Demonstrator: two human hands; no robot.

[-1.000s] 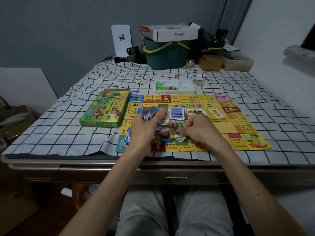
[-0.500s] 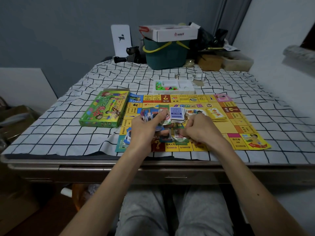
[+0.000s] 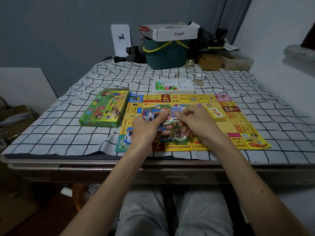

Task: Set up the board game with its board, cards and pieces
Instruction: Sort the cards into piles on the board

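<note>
The yellow game board (image 3: 242, 123) lies flat on the checked tablecloth. Over its near middle, my left hand (image 3: 146, 128) grips a fanned stack of play money and cards (image 3: 151, 114). My right hand (image 3: 196, 123) is curled beside it, its fingertips pinching a note at the top of that stack. Sorted piles of notes (image 3: 179, 136) lie on the board under my hands. A yellow card stack (image 3: 216, 113) sits on the board to the right. The white tray of coloured pieces (image 3: 185, 90) stands just beyond the board's far edge.
The green game box (image 3: 105, 109) lies left of the board. At the table's far side stand a green basket (image 3: 165, 55) with a white carton on it, a white sign and assorted clutter. The table's front edge (image 3: 153, 160) runs just before my knees.
My right hand has risen from the piles on the board to the stack in my left hand. My left hand has stayed almost where it was.
</note>
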